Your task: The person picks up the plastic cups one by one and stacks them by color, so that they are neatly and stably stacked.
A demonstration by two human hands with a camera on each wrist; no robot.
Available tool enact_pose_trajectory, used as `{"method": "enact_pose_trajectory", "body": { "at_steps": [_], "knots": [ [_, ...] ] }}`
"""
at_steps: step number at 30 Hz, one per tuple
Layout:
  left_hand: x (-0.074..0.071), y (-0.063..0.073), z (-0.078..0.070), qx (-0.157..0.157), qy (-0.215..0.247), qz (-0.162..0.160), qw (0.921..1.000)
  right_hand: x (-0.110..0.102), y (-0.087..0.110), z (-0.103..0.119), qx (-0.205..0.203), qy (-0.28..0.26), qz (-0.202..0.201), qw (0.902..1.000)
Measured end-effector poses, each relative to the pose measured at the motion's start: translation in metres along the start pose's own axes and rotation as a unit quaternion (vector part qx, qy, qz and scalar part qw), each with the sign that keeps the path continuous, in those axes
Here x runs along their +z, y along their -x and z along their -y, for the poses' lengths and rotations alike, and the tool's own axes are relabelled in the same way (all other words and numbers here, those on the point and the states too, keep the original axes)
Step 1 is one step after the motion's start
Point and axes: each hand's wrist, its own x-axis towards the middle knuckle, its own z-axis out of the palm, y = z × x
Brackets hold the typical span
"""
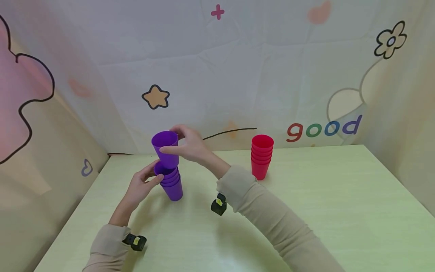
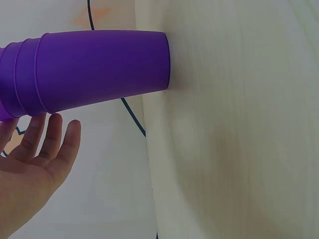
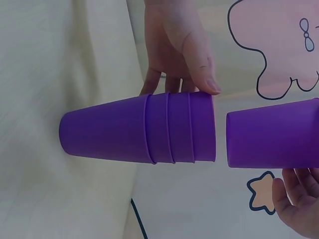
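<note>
A stack of several nested purple cups (image 1: 174, 189) stands upright on the table, left of centre. My left hand (image 1: 141, 189) grips it near the top rim, thumb on the near side and fingers round the far side. Above the stack, my right hand (image 1: 192, 145) holds a single purple cup (image 1: 171, 160) between thumb and fingers, mouth up. In the right wrist view, a narrow gap separates this cup's base (image 3: 237, 139) from the stack's top rim (image 3: 214, 129). The left wrist view shows the stack's lower side (image 2: 104, 64) beside the left fingers (image 2: 65, 149).
To the right, a stack of several nested red cups (image 1: 261, 166) stands upright near the back of the pale table (image 1: 323, 211). A printed cloth (image 1: 231, 83) hangs behind the table and along its sides. Each wrist carries a small black camera (image 1: 219, 206).
</note>
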Motion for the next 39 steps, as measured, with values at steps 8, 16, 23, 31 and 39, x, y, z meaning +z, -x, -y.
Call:
{"method": "enact_pose_trajectory", "body": {
  "at_steps": [8, 16, 23, 31, 39],
  "knots": [
    [-0.001, -0.001, 0.001, -0.011, -0.007, -0.001, 0.9999, 0.009, -0.002, -0.006, 0.009, -0.006, 0.007, 0.9999],
    [0.0, 0.0, 0.0, -0.015, -0.01, -0.001, 0.9998, 0.01, -0.003, -0.007, -0.005, -0.025, 0.037, 0.999],
    [0.0, 0.0, 0.002, 0.003, 0.003, 0.003, 1.0, 0.007, -0.007, -0.007, -0.018, -0.001, 0.084, 0.9963],
    [0.001, 0.001, 0.001, 0.003, 0.001, 0.003, 1.0, 0.006, -0.012, -0.017, -0.007, -0.003, 0.137, 0.9905],
    [0.001, 0.001, 0.001, 0.011, 0.004, 0.002, 0.9999, 0.008, -0.012, -0.03, -0.009, 0.006, 0.173, 0.9849]
  ]
}}
